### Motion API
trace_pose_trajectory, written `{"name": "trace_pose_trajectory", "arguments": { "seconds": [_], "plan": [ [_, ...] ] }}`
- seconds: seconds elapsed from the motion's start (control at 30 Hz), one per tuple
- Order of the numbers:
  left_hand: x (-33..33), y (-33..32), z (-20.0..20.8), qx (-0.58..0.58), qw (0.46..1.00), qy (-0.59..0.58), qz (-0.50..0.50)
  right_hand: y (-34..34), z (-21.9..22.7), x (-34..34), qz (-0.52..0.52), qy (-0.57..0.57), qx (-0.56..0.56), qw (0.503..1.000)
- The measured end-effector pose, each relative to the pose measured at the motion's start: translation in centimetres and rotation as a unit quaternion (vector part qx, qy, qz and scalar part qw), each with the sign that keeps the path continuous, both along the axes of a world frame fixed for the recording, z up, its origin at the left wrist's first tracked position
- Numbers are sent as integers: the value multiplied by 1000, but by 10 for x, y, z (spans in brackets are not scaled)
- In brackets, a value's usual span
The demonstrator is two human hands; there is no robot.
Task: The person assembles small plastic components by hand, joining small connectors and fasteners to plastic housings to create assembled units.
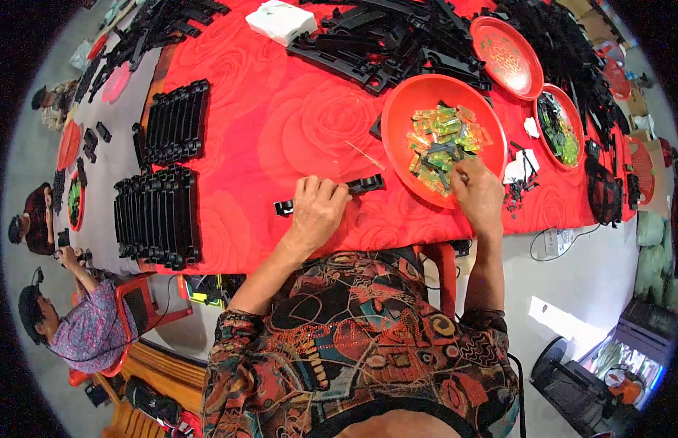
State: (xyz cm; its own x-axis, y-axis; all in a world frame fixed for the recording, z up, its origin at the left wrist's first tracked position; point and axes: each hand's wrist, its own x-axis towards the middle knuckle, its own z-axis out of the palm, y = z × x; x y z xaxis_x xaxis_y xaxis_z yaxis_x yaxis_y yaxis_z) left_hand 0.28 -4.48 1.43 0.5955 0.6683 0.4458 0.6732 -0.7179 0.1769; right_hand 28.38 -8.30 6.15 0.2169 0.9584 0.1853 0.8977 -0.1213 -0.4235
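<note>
My left hand (321, 210) is closed over the middle of a long black plastic part (365, 185) lying on the red cloth. Both ends of that part stick out beyond my fingers. My right hand (478, 191) reaches over the near right rim of a round red basin (394, 131), fingertips drawn together among its contents; whatever they pinch is hidden. Inside the basin lie many small clear yellow-green and orange pieces (445, 130), with some dark slender pieces (440, 157) among them. A thin pale stick (364, 155) rests on the cloth left of the basin.
Two rows of black plastic parts (158, 215) (176, 122) stand at the left. Loose black parts (383, 47) heap up at the back, beside a white block (280, 20). Further red trays (508, 58) (558, 98) sit at the right. A person (83, 321) works at the far left.
</note>
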Motion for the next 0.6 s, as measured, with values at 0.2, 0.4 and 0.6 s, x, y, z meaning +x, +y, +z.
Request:
{"name": "trace_pose_trajectory", "arguments": {
  "seconds": [0.2,0.4,0.6],
  "plan": [
    [-39,1,3,-37,992,-70,97,8,-5,-4,40,-107,-144,983],
    [-60,-12,-11,-105,986,-86,97,12,-4,1,39,-92,-201,975],
    [-55,-10,-29,-121,982,-115,82,7,-16,9,50,-138,-168,975]
  ]
}}
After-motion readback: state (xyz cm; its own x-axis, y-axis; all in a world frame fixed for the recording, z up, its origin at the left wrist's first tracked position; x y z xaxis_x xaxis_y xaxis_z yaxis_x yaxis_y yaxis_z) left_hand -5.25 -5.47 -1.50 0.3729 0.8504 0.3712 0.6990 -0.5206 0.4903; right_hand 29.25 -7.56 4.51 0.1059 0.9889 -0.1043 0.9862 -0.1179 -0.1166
